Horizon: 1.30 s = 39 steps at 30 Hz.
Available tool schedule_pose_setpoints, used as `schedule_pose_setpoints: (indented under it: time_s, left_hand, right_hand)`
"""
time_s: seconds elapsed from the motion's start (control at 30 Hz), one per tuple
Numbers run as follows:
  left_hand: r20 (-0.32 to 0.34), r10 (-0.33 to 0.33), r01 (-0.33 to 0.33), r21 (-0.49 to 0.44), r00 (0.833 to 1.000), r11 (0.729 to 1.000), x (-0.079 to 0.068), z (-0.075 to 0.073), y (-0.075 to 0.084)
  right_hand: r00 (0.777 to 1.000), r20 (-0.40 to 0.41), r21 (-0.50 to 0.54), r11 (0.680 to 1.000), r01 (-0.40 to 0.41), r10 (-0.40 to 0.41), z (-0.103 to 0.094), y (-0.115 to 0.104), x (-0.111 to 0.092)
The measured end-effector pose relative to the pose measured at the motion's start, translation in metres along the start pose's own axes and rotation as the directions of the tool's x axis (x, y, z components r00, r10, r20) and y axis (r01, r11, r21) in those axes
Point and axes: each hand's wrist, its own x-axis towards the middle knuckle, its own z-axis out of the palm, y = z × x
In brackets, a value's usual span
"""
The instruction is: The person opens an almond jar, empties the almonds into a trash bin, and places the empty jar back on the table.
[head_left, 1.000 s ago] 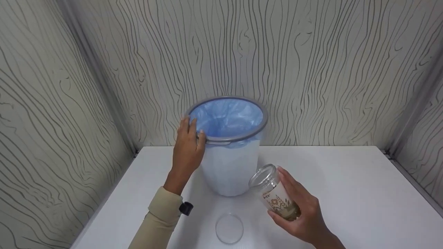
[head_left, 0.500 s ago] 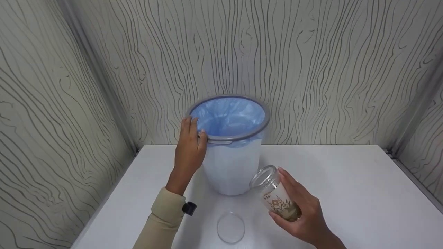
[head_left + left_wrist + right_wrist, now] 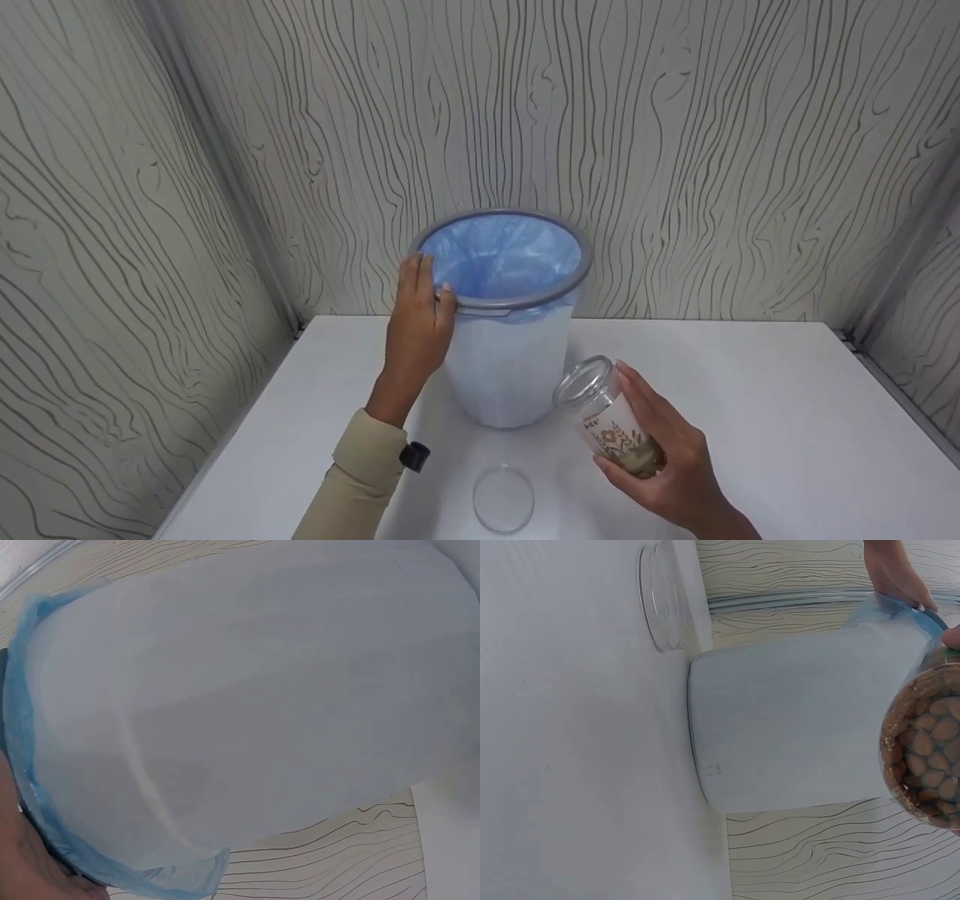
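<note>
A white trash bin (image 3: 510,367) with a grey rim and a blue liner (image 3: 517,247) stands upright on the white table. My left hand (image 3: 416,330) grips its rim on the left side, thumb at the near edge. In my right hand (image 3: 675,457) is a clear jar (image 3: 616,431) with a floral label, tilted with its uncovered mouth toward the bin, low and to its right. Through the jar's base (image 3: 934,757), the right wrist view shows brown almonds. The left wrist view is mostly filled by the bin's wall (image 3: 247,705).
A round clear lid (image 3: 503,499) lies on the table in front of the bin. White tabletop (image 3: 787,420) extends to the right. Wood-grain panels (image 3: 637,150) close off the back and both sides.
Everything in the head view has shifted slightly right, the jar a little more than the bin. Both hands keep their holds, and the jar's tilt looks about the same.
</note>
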Motion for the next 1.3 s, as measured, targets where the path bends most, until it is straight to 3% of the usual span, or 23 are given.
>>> schedule_pose_setpoints:
  time_s: [0.6,1.3]
  left_hand:
    - [-0.003,-0.003,0.003,-0.009,1.0,1.0,-0.003,0.0,-0.001]
    - [0.0,-0.022,0.022,-0.05,1.0,0.999,-0.001,0.002,0.0]
  right_hand:
    - [0.999,0.002,0.009,0.999,0.04,-0.04,-0.007,0.003,0.014]
    - [0.994,0.01,-0.077,0.991,0.107,-0.107,-0.012,0.025,0.035]
